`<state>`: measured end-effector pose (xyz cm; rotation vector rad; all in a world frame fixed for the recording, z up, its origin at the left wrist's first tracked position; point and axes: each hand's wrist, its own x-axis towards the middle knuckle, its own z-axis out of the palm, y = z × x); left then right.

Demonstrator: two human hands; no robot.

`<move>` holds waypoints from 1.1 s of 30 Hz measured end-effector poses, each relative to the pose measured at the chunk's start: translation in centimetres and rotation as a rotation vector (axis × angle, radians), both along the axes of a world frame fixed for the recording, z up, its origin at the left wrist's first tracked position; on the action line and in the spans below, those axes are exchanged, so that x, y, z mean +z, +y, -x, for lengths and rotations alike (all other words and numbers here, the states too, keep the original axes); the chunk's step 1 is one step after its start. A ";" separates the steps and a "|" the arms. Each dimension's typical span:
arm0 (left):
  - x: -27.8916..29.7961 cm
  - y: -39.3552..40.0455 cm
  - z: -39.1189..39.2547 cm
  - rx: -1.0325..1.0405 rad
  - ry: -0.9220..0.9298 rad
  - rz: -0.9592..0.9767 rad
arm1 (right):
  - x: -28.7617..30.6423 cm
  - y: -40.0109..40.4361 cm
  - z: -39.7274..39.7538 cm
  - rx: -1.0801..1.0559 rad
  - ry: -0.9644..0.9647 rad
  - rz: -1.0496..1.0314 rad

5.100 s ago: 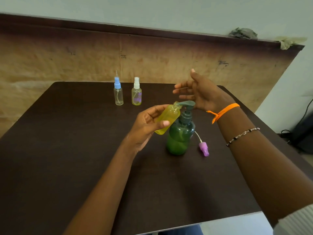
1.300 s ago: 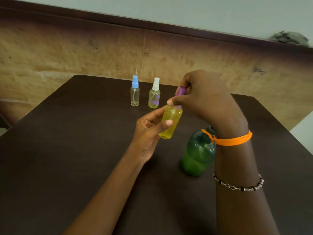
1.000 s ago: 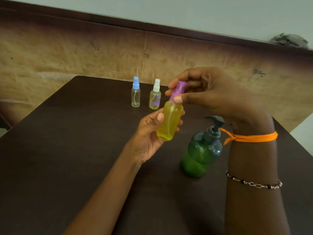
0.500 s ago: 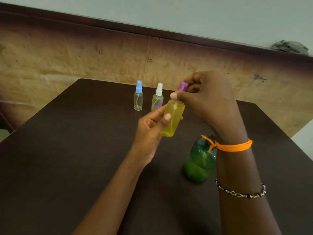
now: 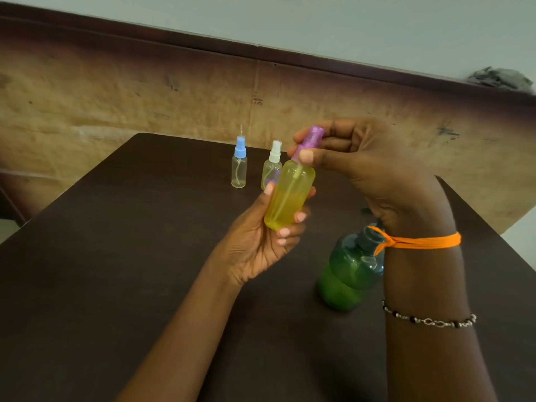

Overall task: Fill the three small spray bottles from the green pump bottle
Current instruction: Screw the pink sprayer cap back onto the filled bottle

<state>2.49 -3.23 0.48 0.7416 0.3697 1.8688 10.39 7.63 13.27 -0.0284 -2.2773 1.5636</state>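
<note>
Plain indoor room, prob. a makeshift workspace: dark brown table (image 5: 87, 271) w/ worn cardboard sheet (image 5: 145, 97) propped behind it, pale painted wall (image 5: 319, 21) above that.

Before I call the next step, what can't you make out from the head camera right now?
- Green pump bottle: pump head hidden behind the right wrist.
- Purple sprayer: whether fully screwed on, covered by right hand fingers.
- White-capped bottle: fill level, partly hidden by the yellow bottle.

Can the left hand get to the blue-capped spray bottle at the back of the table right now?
Probably not at once: the left hand grips the yellow bottle, so it must set that down first. Otherwise the table between it and the blue-capped bottle looks free.
</note>
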 end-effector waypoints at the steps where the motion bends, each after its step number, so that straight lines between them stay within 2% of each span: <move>1: 0.0 0.1 0.0 0.078 0.035 0.030 | -0.1 -0.1 0.1 -0.031 0.009 -0.012; 5: 0.4 0.5 -0.1 0.300 0.071 0.090 | -0.4 -0.4 0.6 -0.125 0.021 -0.049; 10: 0.2 0.6 -0.1 0.567 0.204 0.219 | -1.0 -0.6 1.4 -0.251 0.011 -0.140; 15: -0.2 0.3 0.8 0.691 0.272 0.177 | -2.3 -2.3 2.4 -0.368 0.049 -0.244; 17: -0.3 0.3 1.0 0.727 0.275 0.203 | -3.9 -2.9 2.8 -0.401 0.059 -0.195; 21: -1.3 0.1 1.6 0.715 0.204 0.215 | -8.5 -3.6 3.5 -0.390 0.000 0.042; 27: -2.3 -0.1 2.4 0.689 0.264 0.339 | -12.9 -3.3 5.6 -0.434 -0.063 0.095; 29: -2.5 0.0 2.8 0.741 0.313 0.403 | -13.8 -3.0 6.6 -0.519 -0.065 0.113; 33: -3.1 0.3 3.7 0.941 0.341 0.533 | -14.9 -1.3 9.2 -0.817 -0.089 0.062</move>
